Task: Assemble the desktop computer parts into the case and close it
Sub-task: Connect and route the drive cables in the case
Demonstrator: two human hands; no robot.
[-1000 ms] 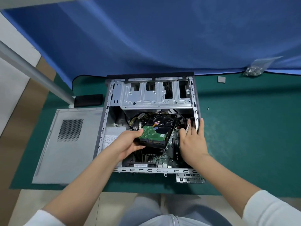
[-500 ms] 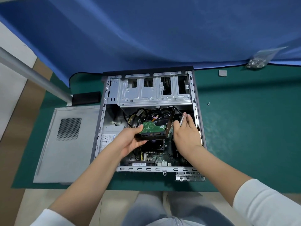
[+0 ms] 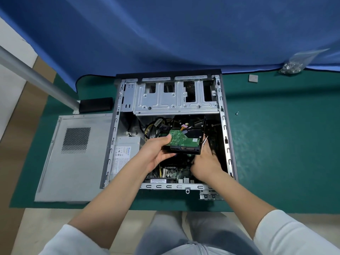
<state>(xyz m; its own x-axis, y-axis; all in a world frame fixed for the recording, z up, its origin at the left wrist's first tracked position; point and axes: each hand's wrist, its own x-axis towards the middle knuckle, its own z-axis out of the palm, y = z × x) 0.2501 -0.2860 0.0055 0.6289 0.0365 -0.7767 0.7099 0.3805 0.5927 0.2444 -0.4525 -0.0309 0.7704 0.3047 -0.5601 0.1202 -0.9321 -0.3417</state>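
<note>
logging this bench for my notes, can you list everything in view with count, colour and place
computer case: 1, grey, open, mat centre
hard drive: 1, black with green board, held above case
side panel: 1, grey, flat, left of case
mat: 1, green, under everything
cloth: 1, blue, behind case
screw bag: 1, clear, far right
loose screw: 1, right of case
small square: 1, grey, near bag
left hand: grips drive
right hand: at drive's right side, grip unclear

The power supply (image 3: 127,159) in the open case (image 3: 223,126) carries a white label with a blue brand word and rows of fine print, all too small to read. A barcode sticker (image 3: 158,180) near the front edge is likewise illegible.
</note>
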